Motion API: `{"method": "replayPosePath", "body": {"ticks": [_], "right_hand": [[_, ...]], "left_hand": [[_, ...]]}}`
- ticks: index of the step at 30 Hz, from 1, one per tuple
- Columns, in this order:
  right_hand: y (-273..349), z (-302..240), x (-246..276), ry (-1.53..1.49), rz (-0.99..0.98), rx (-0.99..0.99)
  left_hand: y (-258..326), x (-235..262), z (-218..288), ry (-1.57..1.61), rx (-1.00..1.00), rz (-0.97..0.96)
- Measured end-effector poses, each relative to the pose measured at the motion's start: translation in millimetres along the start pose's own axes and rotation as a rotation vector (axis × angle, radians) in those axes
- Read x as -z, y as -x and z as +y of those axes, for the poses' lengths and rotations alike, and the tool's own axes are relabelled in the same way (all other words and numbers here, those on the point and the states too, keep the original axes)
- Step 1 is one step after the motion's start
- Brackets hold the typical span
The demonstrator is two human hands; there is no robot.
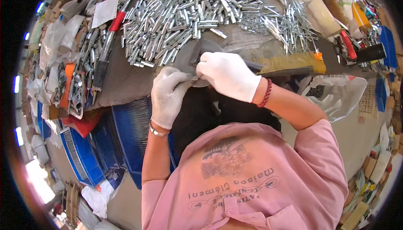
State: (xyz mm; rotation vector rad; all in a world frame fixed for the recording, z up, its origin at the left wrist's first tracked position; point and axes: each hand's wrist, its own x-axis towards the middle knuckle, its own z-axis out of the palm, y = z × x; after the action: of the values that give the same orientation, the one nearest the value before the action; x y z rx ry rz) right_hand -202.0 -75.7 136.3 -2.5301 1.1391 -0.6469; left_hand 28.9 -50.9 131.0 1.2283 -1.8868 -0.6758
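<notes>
While both white-gloved hands met at the near edge of the grey-covered table, the left hand pinched a small silvery metal piece between its fingertips, and the right hand closed over a dark, flat, rounded tool just beside it. Behind them, across the middle of the table, lay a heap of shiny short metal pins; a straw-coloured brush lay to the right.
</notes>
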Motion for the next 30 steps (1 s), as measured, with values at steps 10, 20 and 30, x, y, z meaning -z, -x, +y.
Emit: {"method": "replayPosePath", "body": {"ticks": [10,20,30], "right_hand": [[33.3,81.2,58.1,0.380,0.361,-0.269],[16.0,111.9,55.8,0.549,0.143,-0.157],[-1.4,-8.3,18.7,-0.413,0.143,-0.123]], "left_hand": [[1.5,2.2,5.8,-0.083,-0.065,0.028],[1.4,0.6,3.6,-0.084,-0.114,0.043],[5.1,0.5,-4.9,-0.131,-0.106,0.021]]}}
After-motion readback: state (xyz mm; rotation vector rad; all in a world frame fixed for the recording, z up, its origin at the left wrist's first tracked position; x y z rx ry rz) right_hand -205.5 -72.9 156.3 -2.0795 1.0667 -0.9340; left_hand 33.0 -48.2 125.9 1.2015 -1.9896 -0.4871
